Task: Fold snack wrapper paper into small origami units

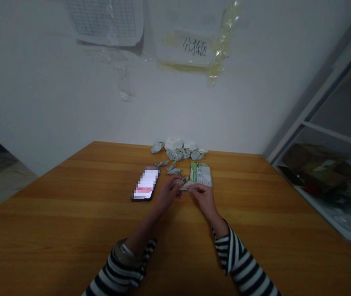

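My left hand (169, 193) and my right hand (204, 197) meet over the wooden table (70, 230), both pinching a small folded piece of printed paper (185, 183) between their fingertips. Just beyond my right hand lies a flat stack of green and white printed paper (201, 173). Several small folded paper pieces (170, 167) lie beyond my left hand, and a heap of folded and crumpled ones (180, 150) sits at the table's far edge. Both forearms wear black and white striped sleeves.
A phone (146, 183) with a lit screen lies left of my left hand. A white wall with taped sheets and a handwritten label (195, 47) rises behind the table. A metal shelf (332, 164) holding goods stands on the right.
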### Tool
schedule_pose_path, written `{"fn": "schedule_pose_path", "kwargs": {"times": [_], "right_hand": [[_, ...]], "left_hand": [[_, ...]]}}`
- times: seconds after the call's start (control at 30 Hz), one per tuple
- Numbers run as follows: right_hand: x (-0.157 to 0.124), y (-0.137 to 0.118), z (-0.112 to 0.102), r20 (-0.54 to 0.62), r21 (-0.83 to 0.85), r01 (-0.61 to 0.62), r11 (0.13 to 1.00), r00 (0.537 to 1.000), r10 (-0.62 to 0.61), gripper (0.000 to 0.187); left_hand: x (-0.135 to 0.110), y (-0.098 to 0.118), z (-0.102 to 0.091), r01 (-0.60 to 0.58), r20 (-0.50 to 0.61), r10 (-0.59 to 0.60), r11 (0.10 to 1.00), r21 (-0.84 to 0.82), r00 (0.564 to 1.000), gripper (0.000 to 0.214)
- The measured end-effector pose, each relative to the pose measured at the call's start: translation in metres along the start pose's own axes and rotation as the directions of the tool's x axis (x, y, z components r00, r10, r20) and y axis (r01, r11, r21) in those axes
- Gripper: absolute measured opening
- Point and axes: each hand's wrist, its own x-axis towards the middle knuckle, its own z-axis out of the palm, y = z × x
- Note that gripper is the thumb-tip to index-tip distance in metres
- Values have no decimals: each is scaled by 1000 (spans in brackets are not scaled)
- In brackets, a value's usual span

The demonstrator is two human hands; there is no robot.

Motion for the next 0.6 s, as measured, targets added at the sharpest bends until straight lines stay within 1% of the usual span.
{"fn": "schedule_pose_path", "kwargs": {"times": [0.1,0.13,0.23,0.33,0.47,0.6], "right_hand": [[0,0,2,-80,67,-41,997,996,46,14],[1,0,2,-95,86,-51,995,994,59,15],[0,0,3,-109,113,-65,991,991,77,18],[0,-1,4,-111,111,-59,992,991,71,19],[-1,-4,6,-122,107,-55,993,990,68,20],[-2,-6,9,-153,99,-37,994,987,52,19]], "left_hand": [[-1,5,3,-22,25,22,999,-25,999,29],[-1,6,5,-20,5,21,1000,-16,1000,26],[-5,9,8,4,-115,-4,1000,1,993,22],[-7,10,11,27,-184,-38,998,-57,982,25],[-7,4,14,42,-199,-79,982,-184,977,33],[-7,1,16,59,-203,-112,966,-252,973,39]]}}
